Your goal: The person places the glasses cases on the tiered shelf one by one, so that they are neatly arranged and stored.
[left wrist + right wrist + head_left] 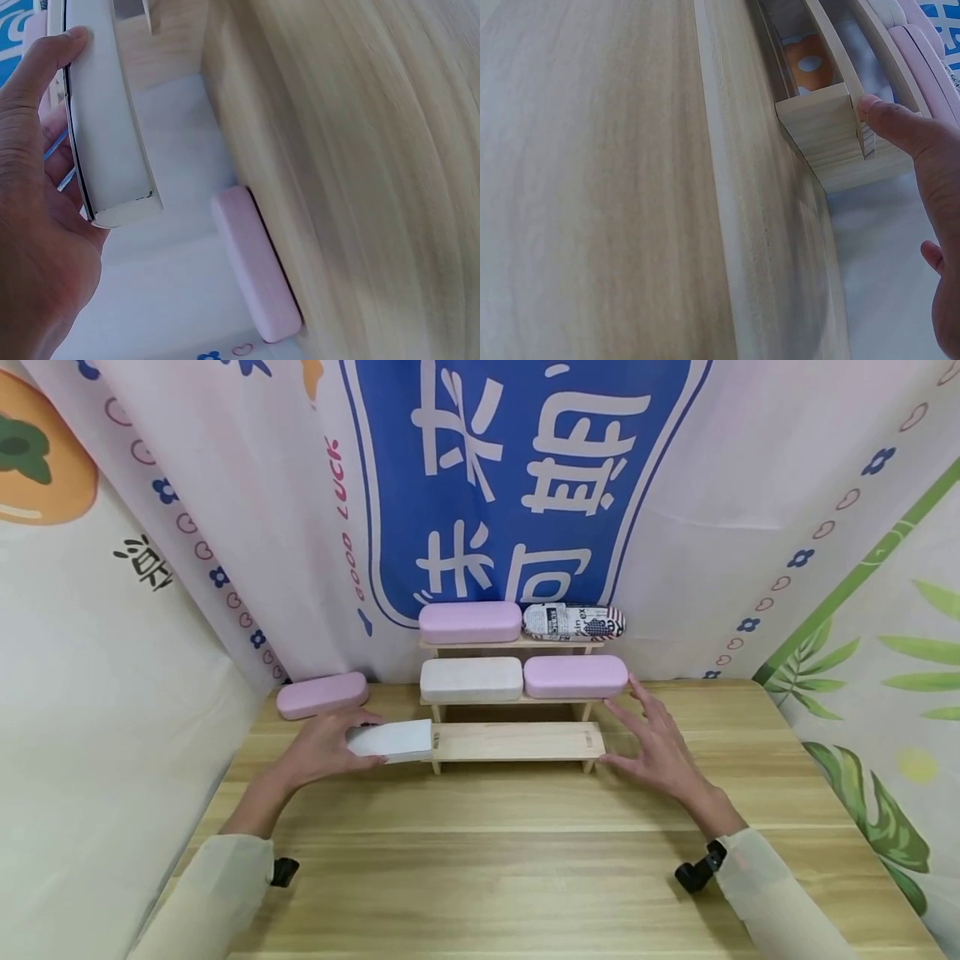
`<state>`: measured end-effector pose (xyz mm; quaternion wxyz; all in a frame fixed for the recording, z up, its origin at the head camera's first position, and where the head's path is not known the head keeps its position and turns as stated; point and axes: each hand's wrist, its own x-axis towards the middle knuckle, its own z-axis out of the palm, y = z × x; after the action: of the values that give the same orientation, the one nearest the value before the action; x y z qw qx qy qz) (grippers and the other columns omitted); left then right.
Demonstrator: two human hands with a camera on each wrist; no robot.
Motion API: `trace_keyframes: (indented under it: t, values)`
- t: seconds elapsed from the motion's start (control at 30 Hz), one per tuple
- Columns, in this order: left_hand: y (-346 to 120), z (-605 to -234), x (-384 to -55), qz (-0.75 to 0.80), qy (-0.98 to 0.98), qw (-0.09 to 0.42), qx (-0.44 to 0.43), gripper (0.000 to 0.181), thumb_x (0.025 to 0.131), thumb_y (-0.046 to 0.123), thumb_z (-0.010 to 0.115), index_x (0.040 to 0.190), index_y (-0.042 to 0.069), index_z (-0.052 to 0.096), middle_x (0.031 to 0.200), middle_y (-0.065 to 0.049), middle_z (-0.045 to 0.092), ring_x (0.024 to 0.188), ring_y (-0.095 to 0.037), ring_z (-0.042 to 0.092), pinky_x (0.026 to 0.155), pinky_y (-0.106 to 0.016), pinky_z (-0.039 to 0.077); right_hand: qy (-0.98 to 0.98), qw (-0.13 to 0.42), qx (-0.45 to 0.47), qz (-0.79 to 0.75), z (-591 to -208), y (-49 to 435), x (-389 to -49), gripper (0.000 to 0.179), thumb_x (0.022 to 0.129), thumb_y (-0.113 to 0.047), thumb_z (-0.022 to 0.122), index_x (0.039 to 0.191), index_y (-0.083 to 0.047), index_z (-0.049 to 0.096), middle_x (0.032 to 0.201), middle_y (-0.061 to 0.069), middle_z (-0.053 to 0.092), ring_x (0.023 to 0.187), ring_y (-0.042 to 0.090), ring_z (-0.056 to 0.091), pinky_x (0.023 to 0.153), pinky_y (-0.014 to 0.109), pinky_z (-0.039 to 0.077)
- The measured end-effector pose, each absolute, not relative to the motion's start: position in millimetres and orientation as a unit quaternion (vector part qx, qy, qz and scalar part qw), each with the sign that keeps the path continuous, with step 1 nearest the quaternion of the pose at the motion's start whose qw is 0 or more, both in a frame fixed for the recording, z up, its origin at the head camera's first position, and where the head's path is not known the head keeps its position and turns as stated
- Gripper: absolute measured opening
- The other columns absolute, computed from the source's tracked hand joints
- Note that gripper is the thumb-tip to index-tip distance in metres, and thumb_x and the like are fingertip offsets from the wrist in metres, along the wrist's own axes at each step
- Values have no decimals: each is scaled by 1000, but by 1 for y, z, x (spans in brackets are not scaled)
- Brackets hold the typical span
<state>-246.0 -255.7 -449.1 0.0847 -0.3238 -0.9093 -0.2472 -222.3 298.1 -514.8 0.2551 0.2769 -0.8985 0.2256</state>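
Observation:
My left hand (324, 748) holds a white glasses case (392, 740) at the left end of the bottom shelf of a wooden stepped rack (517, 742). In the left wrist view the thumb lies on the long side of the white case (112, 112), with fingers behind it. At the rack's right end is my right hand (657, 747), fingers extended near a pink glasses case (576, 677) on the middle shelf. Its thumb (889, 118) touches the shelf end in the right wrist view. Left of that pink case sits another white case (471, 680).
On the top shelf stand a pink case (470, 622) and a patterned, printed case (573, 622). A further pink case (322, 695) lies on the wooden table (480, 868) at the back left. A printed curtain (675, 568) hangs right behind the rack.

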Motion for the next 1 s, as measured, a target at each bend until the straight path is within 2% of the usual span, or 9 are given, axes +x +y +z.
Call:
trace_keyframes:
  t: [0.2, 0.47, 0.8, 1.0]
  values:
    - [-243, -444, -241, -246, -904, 95, -335, 57, 69, 27, 99, 117, 6, 79, 108, -6, 79, 94, -20, 71, 80, -42, 60, -897, 255, 278, 229, -513, 298, -223, 105, 60, -30, 101, 153, -12, 56, 174, 23, 16, 142, 52, 41, 108, 77, 38]
    - [-226, -445, -236, -267, -899, 87, -335, 56, 69, 25, 100, 119, 7, 78, 114, -8, 79, 103, -26, 73, 86, -46, 60, -895, 257, 283, 230, -515, 300, -222, 107, 59, -30, 101, 153, -11, 56, 177, 18, 12, 141, 52, 42, 107, 76, 38]
    - [-200, -447, -236, -275, -889, 107, -350, 56, 68, 28, 99, 117, 9, 79, 115, -11, 79, 105, -29, 73, 89, -47, 61, -900, 253, 276, 224, -515, 299, -223, 105, 61, -31, 101, 153, -11, 55, 176, 19, 13, 141, 52, 42, 108, 76, 39]
    - [-182, -445, -239, -281, -873, 138, -375, 57, 66, 26, 100, 116, 7, 79, 114, -13, 79, 103, -30, 75, 88, -47, 62, -898, 253, 279, 228, -514, 298, -222, 106, 60, -31, 101, 154, -11, 55, 177, 17, 13, 143, 51, 41, 109, 75, 38]
